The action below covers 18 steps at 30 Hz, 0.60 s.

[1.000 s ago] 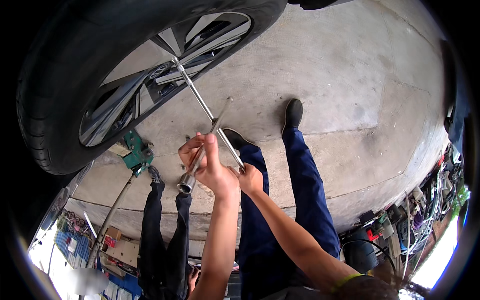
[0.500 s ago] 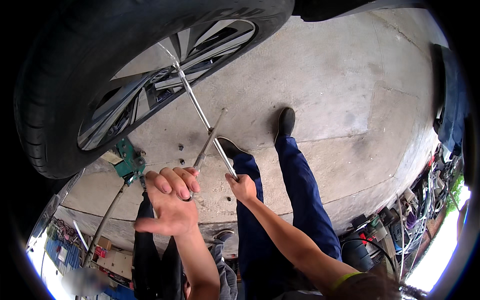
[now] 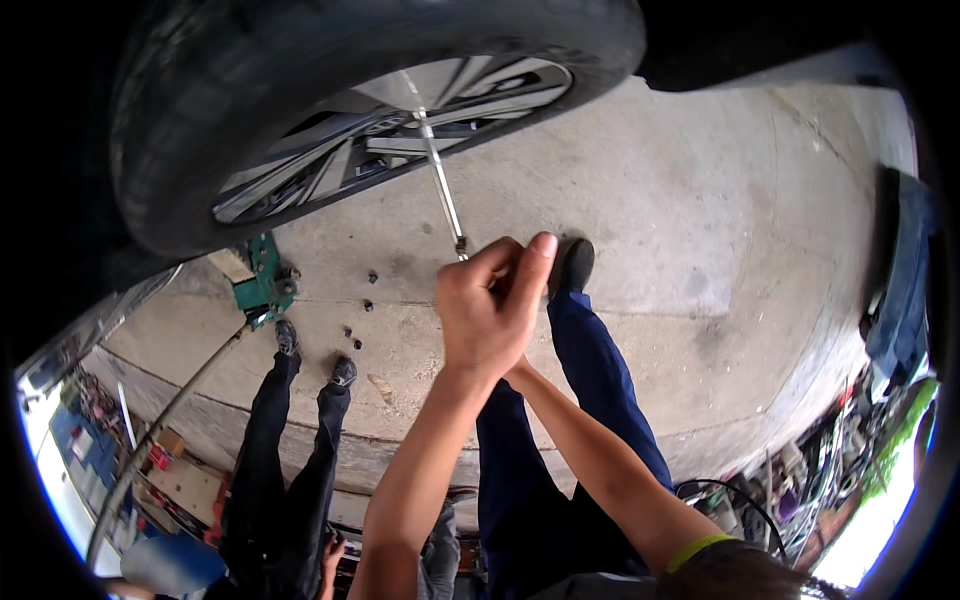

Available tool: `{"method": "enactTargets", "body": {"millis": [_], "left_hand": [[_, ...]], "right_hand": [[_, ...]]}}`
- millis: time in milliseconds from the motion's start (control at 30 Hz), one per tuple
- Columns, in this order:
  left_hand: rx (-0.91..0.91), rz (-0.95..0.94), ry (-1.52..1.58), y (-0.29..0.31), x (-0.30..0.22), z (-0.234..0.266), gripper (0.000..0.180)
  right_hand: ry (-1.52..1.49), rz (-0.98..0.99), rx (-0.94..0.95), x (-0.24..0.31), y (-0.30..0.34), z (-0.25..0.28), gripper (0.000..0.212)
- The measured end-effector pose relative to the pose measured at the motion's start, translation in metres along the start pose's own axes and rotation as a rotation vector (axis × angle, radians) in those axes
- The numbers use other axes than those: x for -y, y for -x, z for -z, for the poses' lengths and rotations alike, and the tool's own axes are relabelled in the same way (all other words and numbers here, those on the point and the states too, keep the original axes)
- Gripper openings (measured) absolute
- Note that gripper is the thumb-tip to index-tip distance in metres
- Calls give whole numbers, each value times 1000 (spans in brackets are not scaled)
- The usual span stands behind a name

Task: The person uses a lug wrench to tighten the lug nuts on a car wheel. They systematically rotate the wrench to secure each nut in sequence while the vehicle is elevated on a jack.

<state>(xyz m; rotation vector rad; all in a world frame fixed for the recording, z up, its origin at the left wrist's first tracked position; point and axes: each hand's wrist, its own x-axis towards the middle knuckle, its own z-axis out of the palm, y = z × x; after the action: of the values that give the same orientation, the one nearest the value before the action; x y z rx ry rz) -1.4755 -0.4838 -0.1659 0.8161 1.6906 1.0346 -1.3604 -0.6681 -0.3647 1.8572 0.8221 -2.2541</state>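
A cross-shaped lug wrench point(image 3: 441, 185) runs from the hub area of a car wheel point(image 3: 250, 205) down toward me. My left hand point(image 3: 487, 308) is closed at its lower end, fingers curled and thumb up. It covers the crossing bars, so what lies inside the fingers is hidden. Behind it, my right forearm point(image 3: 600, 450) reaches up to the same spot; the right hand is almost wholly covered, only a bit of wrist showing. Dark lug nuts point(image 3: 368, 305) lie scattered on the concrete to the left of the wrench.
A green floor jack point(image 3: 262, 285) with a long handle point(image 3: 165, 415) stands left, below the tyre. Beside it are a co-worker's legs point(image 3: 262, 440) in black. Dark blue car parts point(image 3: 900, 280) lean at the right, above a heap of scrap and hoses point(image 3: 800, 490).
My left hand has swung right from beside the wrench's cross bar, its fingers curling closed, and now covers my right hand. The view has shifted, with the wheel appearing farther right.
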Motion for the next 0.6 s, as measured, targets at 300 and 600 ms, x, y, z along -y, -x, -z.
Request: {"method": "enactTargets", "body": {"millis": [300,600], "left_hand": [[-325,261,556,122,21,35,50],[-363,56,646,221,-3,65,33]], "right_hand": [[308,135,-29,-20,65,-2,84],[468,396,-260,31,28,-26,52]]}}
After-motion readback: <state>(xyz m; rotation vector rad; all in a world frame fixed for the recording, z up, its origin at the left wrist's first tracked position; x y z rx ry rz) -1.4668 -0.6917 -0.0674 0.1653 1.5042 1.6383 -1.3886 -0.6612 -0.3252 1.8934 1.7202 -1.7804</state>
